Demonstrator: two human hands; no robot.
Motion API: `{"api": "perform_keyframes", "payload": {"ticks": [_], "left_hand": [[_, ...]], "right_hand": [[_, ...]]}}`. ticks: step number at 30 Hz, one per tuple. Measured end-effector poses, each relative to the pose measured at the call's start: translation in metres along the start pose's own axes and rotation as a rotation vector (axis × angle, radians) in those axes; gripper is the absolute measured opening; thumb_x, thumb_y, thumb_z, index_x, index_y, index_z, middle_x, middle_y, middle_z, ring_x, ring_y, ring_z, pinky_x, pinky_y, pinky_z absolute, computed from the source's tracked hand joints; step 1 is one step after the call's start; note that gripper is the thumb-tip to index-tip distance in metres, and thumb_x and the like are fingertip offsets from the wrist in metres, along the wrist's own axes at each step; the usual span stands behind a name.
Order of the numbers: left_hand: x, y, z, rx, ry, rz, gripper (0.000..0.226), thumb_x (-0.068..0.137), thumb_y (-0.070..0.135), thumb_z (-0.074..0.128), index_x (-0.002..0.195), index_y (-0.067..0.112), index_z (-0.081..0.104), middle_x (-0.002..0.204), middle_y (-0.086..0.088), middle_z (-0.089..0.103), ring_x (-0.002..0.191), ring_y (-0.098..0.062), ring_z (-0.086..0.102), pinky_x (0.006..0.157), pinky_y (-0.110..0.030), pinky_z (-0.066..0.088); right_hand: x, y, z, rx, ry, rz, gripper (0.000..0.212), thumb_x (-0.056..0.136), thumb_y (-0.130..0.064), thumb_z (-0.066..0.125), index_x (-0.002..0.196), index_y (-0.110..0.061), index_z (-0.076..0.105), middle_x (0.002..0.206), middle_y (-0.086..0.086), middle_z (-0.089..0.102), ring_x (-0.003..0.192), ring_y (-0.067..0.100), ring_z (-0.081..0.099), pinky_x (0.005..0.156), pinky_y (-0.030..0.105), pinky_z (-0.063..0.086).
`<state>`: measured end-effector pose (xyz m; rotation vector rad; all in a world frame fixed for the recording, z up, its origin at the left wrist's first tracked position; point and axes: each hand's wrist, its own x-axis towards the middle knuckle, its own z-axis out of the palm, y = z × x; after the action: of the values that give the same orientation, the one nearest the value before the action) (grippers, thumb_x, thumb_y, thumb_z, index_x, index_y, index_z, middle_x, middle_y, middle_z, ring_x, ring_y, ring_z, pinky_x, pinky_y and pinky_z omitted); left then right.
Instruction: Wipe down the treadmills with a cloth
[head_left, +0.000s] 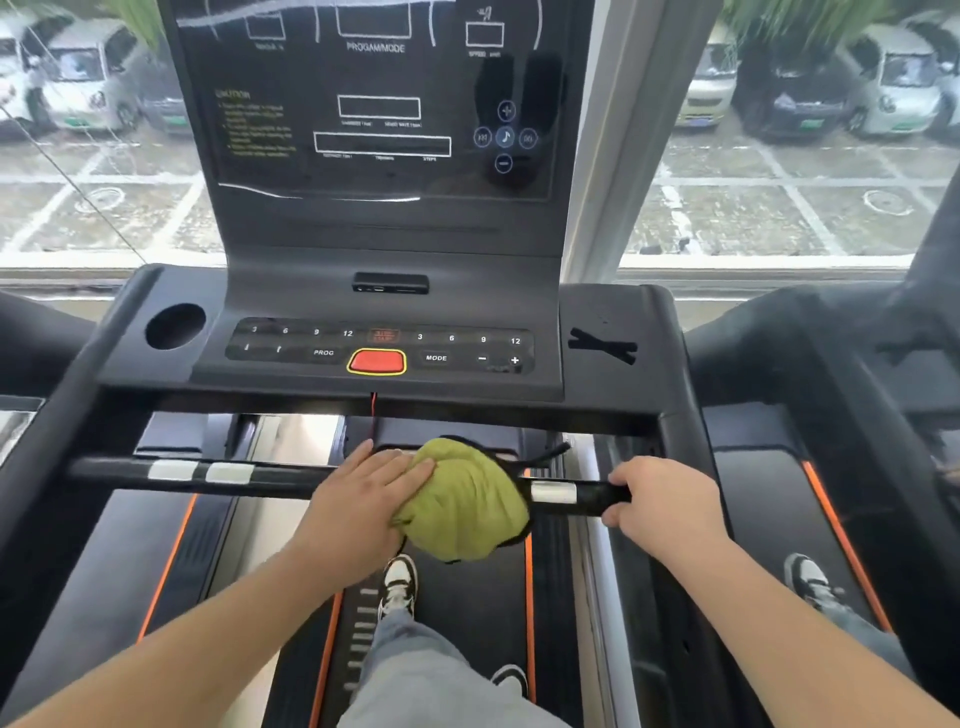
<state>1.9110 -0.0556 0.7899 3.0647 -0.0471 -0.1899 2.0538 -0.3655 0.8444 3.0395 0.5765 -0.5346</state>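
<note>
Cloth (467, 501) bunched on bar (280, 475), left grip (363, 504) flat, fingers (413, 467) pressing cloth, right grip (660, 499) clamped round bar beside it

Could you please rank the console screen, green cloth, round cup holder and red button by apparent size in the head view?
Largest to smallest:
console screen
green cloth
round cup holder
red button
The last two look close, though the holder appears somewhat bigger.

Grey trousers (415, 675), black-and-white sneakers (399, 582)
</note>
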Motion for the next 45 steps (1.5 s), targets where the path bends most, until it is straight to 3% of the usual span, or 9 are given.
{"api": "perform_keyframes", "payload": {"ticks": [5, 10, 13, 15, 21, 29, 34, 39, 45], "left_hand": [[0.025, 0.082, -0.007, -0.058, -0.043, -0.224, 0.079, 0.085, 0.032, 0.060, 0.160, 0.030, 0.034, 0.158, 0.003, 0.046, 0.147, -0.024, 0.036, 0.129, -0.043, 0.008], [0.042, 0.142, -0.003, -0.129, -0.053, 0.052, 0.091, 0.087, 0.030, 0.065, 0.164, 0.028, 0.017, 0.170, -0.006, 0.019, 0.156, -0.033, 0.015, 0.129, -0.048, -0.003], [0.029, 0.110, 0.004, -0.026, -0.044, 0.167, 0.095, 0.074, 0.044, 0.078, 0.158, 0.028, 0.035, 0.164, -0.006, 0.039, 0.150, -0.029, 0.037, 0.127, -0.045, 0.015], [0.016, 0.070, 0.002, -0.018, -0.019, 0.040, 0.093, 0.072, 0.047, 0.078, 0.155, 0.029, 0.041, 0.157, -0.003, 0.049, 0.144, -0.024, 0.047, 0.127, -0.040, 0.014], [0.005, 0.069, -0.011, -0.055, -0.051, -0.268, 0.082, 0.098, 0.035, 0.054, 0.166, 0.024, 0.008, 0.172, -0.001, 0.016, 0.159, -0.022, 0.008, 0.130, -0.044, 0.001], [0.031, 0.082, -0.007, -0.075, -0.060, 0.055, 0.082, 0.091, 0.029, 0.057, 0.163, 0.029, 0.018, 0.164, 0.001, 0.032, 0.150, -0.023, 0.027, 0.129, -0.040, 0.008], [0.003, 0.015, -0.004, -0.018, 0.029, -0.241, 0.079, 0.080, 0.018, 0.060, 0.156, 0.026, 0.042, 0.150, 0.004, 0.054, 0.142, -0.021, 0.044, 0.128, -0.039, 0.013], [0.021, 0.063, -0.008, -0.088, -0.024, -0.382, 0.072, 0.091, 0.030, 0.056, 0.159, 0.020, 0.032, 0.161, 0.000, 0.038, 0.153, -0.023, 0.023, 0.130, -0.044, 0.003], [0.024, 0.106, -0.001, -0.139, -0.042, -0.214, 0.089, 0.087, 0.043, 0.056, 0.162, 0.020, 0.015, 0.166, -0.002, 0.024, 0.155, -0.027, 0.013, 0.129, -0.048, -0.007]], "right_hand": [[0.004, -0.002, -0.002, -0.025, -0.025, 0.001, 0.027, 0.087, -0.046, 0.075, 0.112, -0.038, 0.070, 0.094, -0.014, 0.067, 0.089, 0.011, 0.063, 0.073, 0.024, 0.048], [0.006, -0.006, 0.002, -0.112, 0.014, 0.018, 0.019, 0.090, -0.030, 0.064, 0.108, -0.032, 0.069, 0.093, -0.011, 0.066, 0.092, 0.016, 0.066, 0.066, 0.025, 0.045], [0.002, -0.004, 0.011, -0.118, 0.050, 0.010, 0.026, 0.091, -0.029, 0.061, 0.116, -0.034, 0.067, 0.105, -0.012, 0.066, 0.101, 0.015, 0.066, 0.071, 0.026, 0.049], [0.001, -0.002, 0.013, -0.084, 0.061, -0.009, 0.024, 0.092, -0.040, 0.065, 0.115, -0.035, 0.067, 0.103, -0.012, 0.064, 0.099, 0.013, 0.064, 0.071, 0.027, 0.048], [0.003, -0.004, 0.008, -0.085, 0.028, -0.015, 0.019, 0.090, -0.045, 0.069, 0.108, -0.036, 0.067, 0.094, -0.014, 0.062, 0.088, 0.010, 0.060, 0.068, 0.025, 0.046], [0.004, -0.005, 0.005, -0.072, -0.003, 0.004, 0.035, 0.089, -0.046, 0.071, 0.122, -0.037, 0.067, 0.104, -0.013, 0.067, 0.100, 0.014, 0.065, 0.074, 0.027, 0.048], [0.003, -0.005, 0.006, -0.062, -0.030, 0.020, 0.022, 0.094, -0.042, 0.068, 0.115, -0.035, 0.065, 0.093, -0.013, 0.064, 0.082, 0.009, 0.058, 0.060, 0.024, 0.038], [0.009, -0.006, 0.003, -0.084, -0.054, 0.012, 0.021, 0.090, -0.044, 0.073, 0.108, -0.036, 0.065, 0.089, -0.014, 0.063, 0.079, 0.009, 0.057, 0.059, 0.023, 0.037], [0.005, -0.006, 0.005, -0.078, 0.014, 0.026, 0.016, 0.087, -0.042, 0.073, 0.100, -0.035, 0.067, 0.086, -0.014, 0.064, 0.082, 0.009, 0.061, 0.062, 0.024, 0.042]]}}
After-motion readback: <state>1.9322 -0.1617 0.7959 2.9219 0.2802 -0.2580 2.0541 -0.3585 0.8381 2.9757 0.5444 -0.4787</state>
